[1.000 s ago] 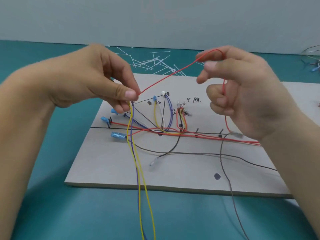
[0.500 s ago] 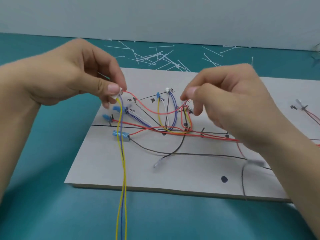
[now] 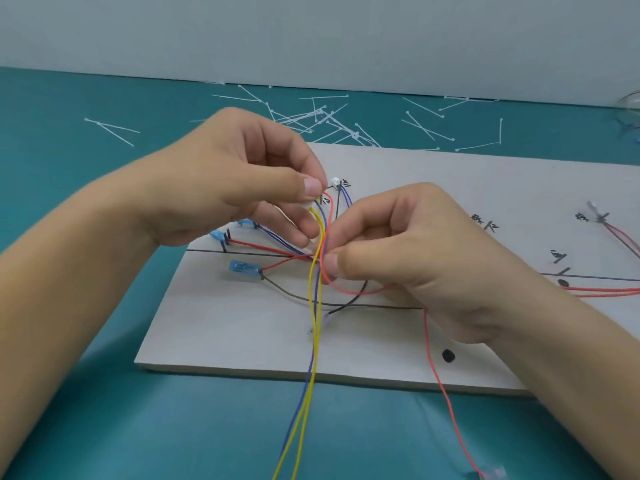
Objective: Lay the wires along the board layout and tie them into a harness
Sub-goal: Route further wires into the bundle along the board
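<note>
The left hand (image 3: 242, 188) pinches the white connector (image 3: 309, 205); right hand (image 3: 415, 251) fingers (image 3: 367, 216) seemingly pinch the red wire (image 3: 446, 396).

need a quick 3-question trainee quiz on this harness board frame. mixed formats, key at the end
1. True or false: the free end of the red wire rests on the board.
2. Which wire does the right hand pinch? A red, B yellow, C black.
3. What does the left hand hold between thumb and finger?

Key:
1. False. The end is past the board's front edge, over the table.
2. A.
3. A white connector with wires leading from it.
</note>
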Demonstrator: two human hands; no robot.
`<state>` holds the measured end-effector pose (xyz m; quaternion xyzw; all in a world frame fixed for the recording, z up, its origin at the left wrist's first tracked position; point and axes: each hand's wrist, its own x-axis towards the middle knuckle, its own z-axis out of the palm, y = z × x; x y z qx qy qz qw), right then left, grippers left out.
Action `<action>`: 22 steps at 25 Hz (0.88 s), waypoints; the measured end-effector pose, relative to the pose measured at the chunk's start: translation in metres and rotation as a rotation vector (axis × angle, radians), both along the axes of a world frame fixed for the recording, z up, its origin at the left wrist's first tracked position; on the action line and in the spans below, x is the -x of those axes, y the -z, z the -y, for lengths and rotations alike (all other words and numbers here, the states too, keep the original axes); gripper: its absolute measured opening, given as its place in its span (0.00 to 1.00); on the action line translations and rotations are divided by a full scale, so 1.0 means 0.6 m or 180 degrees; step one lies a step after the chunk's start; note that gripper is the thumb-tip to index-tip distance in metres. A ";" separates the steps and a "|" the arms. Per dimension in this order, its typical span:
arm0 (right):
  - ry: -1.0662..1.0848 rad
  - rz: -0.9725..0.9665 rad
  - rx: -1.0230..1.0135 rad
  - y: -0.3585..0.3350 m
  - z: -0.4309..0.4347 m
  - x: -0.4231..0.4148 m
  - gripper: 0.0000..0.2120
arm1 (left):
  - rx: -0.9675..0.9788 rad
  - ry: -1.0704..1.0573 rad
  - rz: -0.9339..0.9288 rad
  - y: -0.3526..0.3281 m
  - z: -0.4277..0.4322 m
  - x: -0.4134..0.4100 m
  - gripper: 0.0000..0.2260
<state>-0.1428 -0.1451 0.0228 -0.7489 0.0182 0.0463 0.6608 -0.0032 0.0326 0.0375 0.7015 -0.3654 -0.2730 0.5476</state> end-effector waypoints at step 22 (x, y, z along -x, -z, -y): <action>-0.0730 -0.0710 -0.0686 -0.021 0.027 -0.001 0.03 | -0.0176 0.0620 -0.0530 -0.001 -0.013 -0.004 0.09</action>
